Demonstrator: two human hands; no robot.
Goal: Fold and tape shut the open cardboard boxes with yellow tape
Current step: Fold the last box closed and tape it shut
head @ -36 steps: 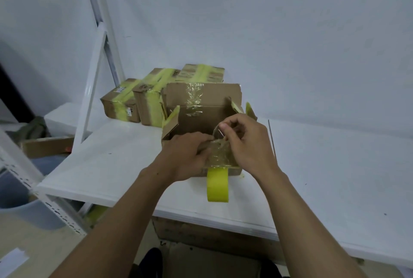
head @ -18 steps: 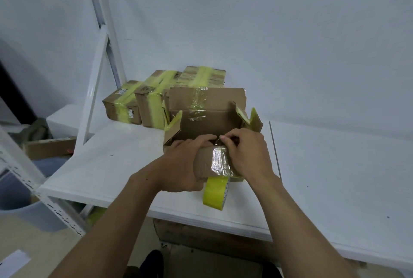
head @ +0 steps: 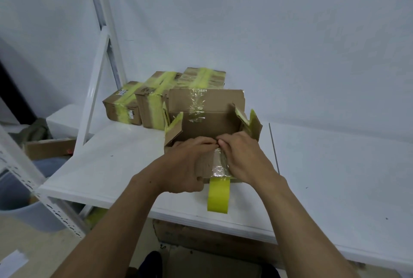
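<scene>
Wht shelf [head: 107,166]; box [head: 207,125] front behind hands [head: 185,163] [head: 243,157]

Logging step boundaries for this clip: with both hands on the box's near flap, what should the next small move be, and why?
Probably press the near flap down level over the open box. Both the left hand and right hand hold it, while the far flap and side flaps stand upright, so nothing can be taped yet.

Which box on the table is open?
The front box, held by the left hand and right hand: its back flap stands up, side flaps splay. The three boxes behind it are shut with yellow tape.
</scene>
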